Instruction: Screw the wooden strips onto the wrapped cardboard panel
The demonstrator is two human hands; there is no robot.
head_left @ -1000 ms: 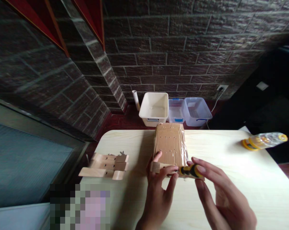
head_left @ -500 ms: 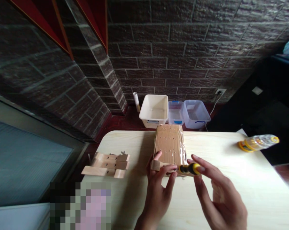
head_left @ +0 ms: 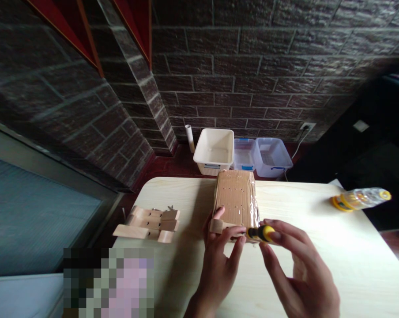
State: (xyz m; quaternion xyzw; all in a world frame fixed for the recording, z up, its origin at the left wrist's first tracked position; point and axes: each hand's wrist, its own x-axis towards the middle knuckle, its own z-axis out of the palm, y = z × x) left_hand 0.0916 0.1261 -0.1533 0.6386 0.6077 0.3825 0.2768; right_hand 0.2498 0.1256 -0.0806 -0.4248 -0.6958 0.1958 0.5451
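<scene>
A cardboard box [head_left: 233, 196], wrapped in clear tape and dotted with small holes, lies on the light wooden table [head_left: 318, 212]. Against its near end, my left hand [head_left: 219, 263] grips a small wooden piece [head_left: 216, 226]; its index finger and thumb are at the screwdriver's tip. The yellow-and-black screwdriver [head_left: 261, 233] lies sideways, tip pointing left, with the fingers of my right hand [head_left: 307, 263] on its handle. Whether a screw sits at the tip is hidden by my left fingers.
Several joined wooden pieces [head_left: 153, 224] lie at the table's left edge, with small metal parts [head_left: 170, 208] behind. A clear bottle-shaped case with yellow ends [head_left: 360, 198] lies at right. A cream bin [head_left: 214, 148] and clear plastic boxes [head_left: 274, 157] stand beyond the far edge.
My right fingers have shifted round the screwdriver handle, the thumb lower and further left. My left hand keeps its hold on the wooden piece. The view has moved slightly.
</scene>
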